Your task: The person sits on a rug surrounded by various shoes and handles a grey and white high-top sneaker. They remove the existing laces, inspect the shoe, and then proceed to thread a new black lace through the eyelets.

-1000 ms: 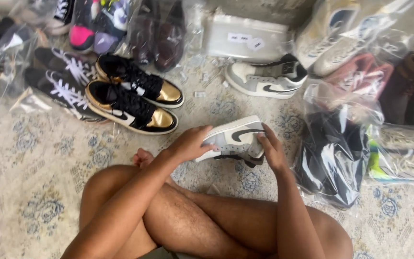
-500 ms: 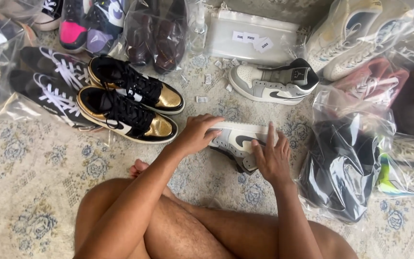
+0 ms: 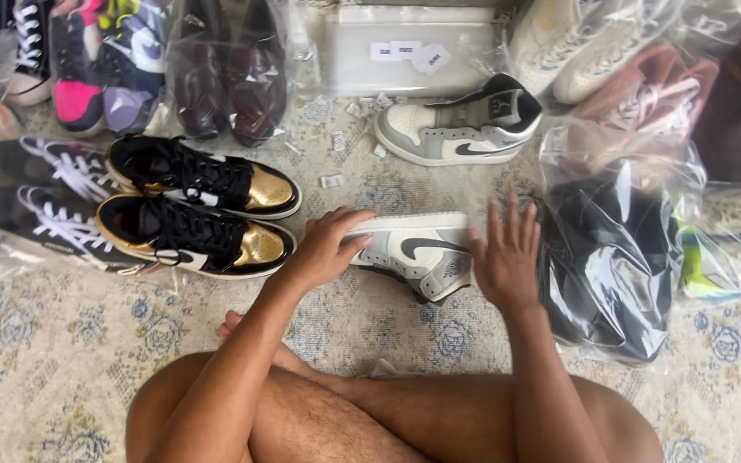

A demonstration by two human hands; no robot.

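The left hand point(image 3: 329, 244) grips the toe of a grey-and-white sneaker point(image 3: 418, 250) tipped on its side on the rug point(image 3: 45, 343), the right hand point(image 3: 505, 253) rests flat-fingered against its heel; probably light, stiff-soled, best held by the sole.

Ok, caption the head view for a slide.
Both hands, left and right, turn a grey-and-white leather high-top sneaker on its side over patterned carpet.

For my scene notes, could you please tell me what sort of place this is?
Probably a room in a home, used for sorting shoes: the person sits cross-legged on a patterned carpet, surrounded by bagged shoes and a black-and-gold pair, with both hands on a grey-and-white sneaker.
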